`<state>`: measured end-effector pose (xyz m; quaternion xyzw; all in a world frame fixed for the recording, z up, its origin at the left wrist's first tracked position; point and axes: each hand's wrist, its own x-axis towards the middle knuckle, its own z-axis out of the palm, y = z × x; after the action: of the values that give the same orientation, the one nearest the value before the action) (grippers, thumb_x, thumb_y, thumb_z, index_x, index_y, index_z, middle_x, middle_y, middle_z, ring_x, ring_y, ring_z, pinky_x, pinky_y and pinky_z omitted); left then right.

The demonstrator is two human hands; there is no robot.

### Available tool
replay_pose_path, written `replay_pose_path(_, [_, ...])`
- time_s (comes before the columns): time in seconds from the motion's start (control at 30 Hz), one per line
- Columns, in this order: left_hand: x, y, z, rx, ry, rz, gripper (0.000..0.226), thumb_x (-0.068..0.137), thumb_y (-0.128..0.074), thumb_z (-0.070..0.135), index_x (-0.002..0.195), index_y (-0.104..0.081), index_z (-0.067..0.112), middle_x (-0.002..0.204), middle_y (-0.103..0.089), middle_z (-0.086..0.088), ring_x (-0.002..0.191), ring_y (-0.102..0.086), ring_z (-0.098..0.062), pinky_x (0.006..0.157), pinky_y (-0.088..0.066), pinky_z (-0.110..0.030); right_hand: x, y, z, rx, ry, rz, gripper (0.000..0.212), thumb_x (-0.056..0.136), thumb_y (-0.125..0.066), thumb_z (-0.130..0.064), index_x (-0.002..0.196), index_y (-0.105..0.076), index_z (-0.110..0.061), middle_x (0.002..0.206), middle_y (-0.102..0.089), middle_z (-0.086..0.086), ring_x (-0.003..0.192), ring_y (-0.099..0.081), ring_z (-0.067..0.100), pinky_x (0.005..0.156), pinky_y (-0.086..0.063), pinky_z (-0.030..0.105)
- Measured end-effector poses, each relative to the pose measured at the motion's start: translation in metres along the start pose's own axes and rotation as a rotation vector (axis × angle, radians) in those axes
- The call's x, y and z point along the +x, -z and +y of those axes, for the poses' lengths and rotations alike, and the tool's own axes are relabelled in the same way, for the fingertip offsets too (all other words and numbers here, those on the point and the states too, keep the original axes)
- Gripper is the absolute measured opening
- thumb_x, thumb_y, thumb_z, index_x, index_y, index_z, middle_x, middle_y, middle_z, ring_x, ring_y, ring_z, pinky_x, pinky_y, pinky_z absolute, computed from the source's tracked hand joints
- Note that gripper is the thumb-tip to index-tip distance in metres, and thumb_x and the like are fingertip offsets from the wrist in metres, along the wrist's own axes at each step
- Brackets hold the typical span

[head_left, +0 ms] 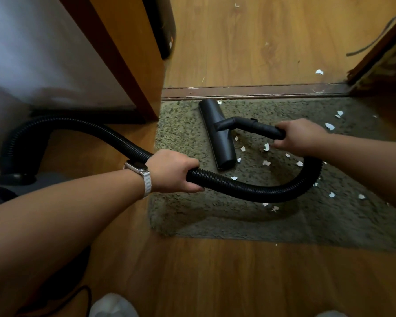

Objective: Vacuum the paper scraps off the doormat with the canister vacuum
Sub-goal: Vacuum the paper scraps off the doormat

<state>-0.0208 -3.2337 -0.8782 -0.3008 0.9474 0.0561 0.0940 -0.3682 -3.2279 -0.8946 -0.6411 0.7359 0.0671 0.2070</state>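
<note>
White paper scraps (266, 163) are lying on the right half of the olive doormat (183, 133), roughly 20 on the pile, with about 5 more strays on the wood floor (249, 42) past the threshold. You are resting 1 black floor nozzle (217, 133) flat on the mat's left part, touching its far edge. Your right hand (300, 136) is gripping the wand end; your left hand (172, 171) is clenching the 1 ribbed hose (249, 187), which is looping over several scraps. You are best lifting that loop clear, keeping the nozzle flat, and working rightward in overlapping passes toward the scraps.
</note>
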Motion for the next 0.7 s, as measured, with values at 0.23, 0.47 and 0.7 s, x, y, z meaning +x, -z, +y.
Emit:
replay_pose_path(0.23, [0.019, 0.002, 0.009, -0.003, -0.022, 0.017, 0.05, 0.078, -0.038, 0.079, 0.079, -0.048, 0.029, 0.067, -0.054, 0.011, 0.059, -0.054, -0.013, 0.056, -0.052, -0.032, -0.01, 0.008, 0.026, 0.061, -0.088, 0.075, 0.02, 0.083, -0.066, -0.038, 0.101, -0.063, -0.03, 0.077, -0.061, -0.003, 0.072, -0.059, 0.023, 0.058, -0.042, 0.03])
replay_pose_path(0.47, [0.024, 0.007, 0.007, -0.028, -0.002, 0.048, 0.057, 0.076, -0.034, 0.081, 0.082, -0.055, 0.029, 0.067, -0.055, 0.011, 0.059, -0.055, -0.012, 0.055, -0.052, -0.032, -0.006, 0.016, 0.033, 0.097, -0.188, 0.101, 0.017, 0.084, -0.066, -0.035, 0.096, -0.062, -0.024, 0.075, -0.061, 0.001, 0.067, -0.057, 0.023, 0.056, -0.04, 0.028])
replay_pose_path(0.7, [0.028, 0.011, -0.011, -0.026, 0.017, 0.08, 0.067, 0.073, -0.028, 0.084, 0.089, -0.061, 0.029, 0.069, -0.059, 0.01, 0.062, -0.058, -0.011, 0.055, -0.052, -0.031, 0.011, 0.008, 0.02, 0.076, -0.166, 0.071, 0.016, 0.085, -0.064, -0.035, 0.096, -0.062, -0.024, 0.075, -0.061, 0.0, 0.066, -0.058, 0.019, 0.053, -0.041, 0.027])
